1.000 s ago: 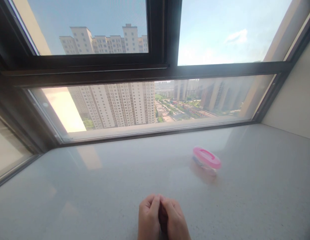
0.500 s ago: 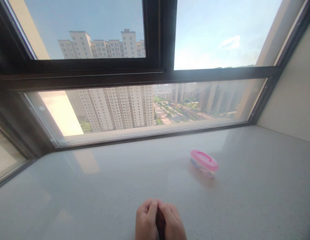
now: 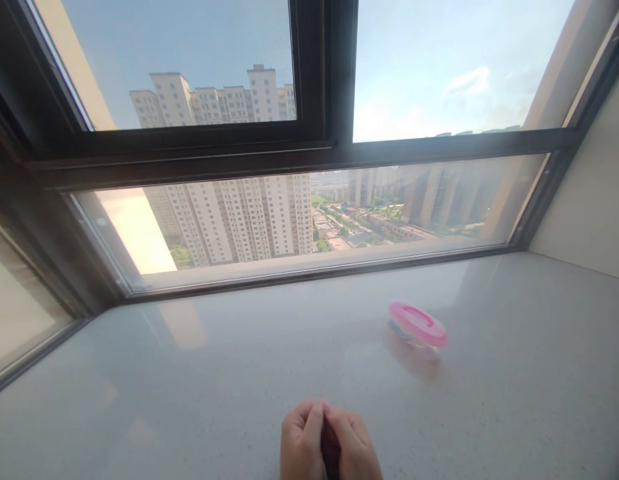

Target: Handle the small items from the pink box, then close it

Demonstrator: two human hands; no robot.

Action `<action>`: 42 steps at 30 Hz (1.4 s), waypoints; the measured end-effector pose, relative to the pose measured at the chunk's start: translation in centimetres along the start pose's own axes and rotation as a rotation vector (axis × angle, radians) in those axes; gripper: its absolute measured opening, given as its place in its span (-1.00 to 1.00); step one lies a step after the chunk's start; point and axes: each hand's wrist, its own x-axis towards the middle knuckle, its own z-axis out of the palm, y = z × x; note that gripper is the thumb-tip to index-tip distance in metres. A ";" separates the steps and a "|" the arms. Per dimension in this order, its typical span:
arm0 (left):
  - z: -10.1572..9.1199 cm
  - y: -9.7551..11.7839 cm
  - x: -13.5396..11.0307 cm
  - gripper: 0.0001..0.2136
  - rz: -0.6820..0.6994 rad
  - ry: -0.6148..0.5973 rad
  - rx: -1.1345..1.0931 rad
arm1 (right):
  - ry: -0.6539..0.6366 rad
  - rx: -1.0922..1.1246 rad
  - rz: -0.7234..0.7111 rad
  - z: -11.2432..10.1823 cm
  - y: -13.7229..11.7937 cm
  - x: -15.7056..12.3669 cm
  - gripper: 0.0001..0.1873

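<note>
My left hand (image 3: 302, 445) and my right hand (image 3: 354, 448) are pressed together at the bottom middle of the view, fingers curled and touching over the pale stone sill (image 3: 189, 393). Whether anything lies between them is hidden; only a dark gap shows. A small clear box with a pink lid (image 3: 418, 325) rests on the sill up and to the right of my hands, apart from them.
A dark-framed window (image 3: 334, 143) runs along the far edge of the sill, with tall buildings outside. A cream wall (image 3: 589, 200) closes the right side. A second pane (image 3: 19, 313) meets the sill at the left.
My hands stay pressed together in the same pose. Only the view has shifted slightly; the pink-lidded box has not moved on the sill.
</note>
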 end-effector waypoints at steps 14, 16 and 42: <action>-0.2 -0.4 0.3 -0.66 0.023 0.012 0.021 | -0.022 0.024 0.010 -0.1 0.1 0.2 -0.64; -0.2 -0.5 0.2 -0.66 0.023 0.016 0.016 | -0.020 0.017 0.013 -0.1 0.0 0.2 -0.62; 0.2 -0.3 0.0 -0.65 0.038 0.059 0.028 | -0.032 -0.017 0.021 0.3 -1.1 -0.5 -0.60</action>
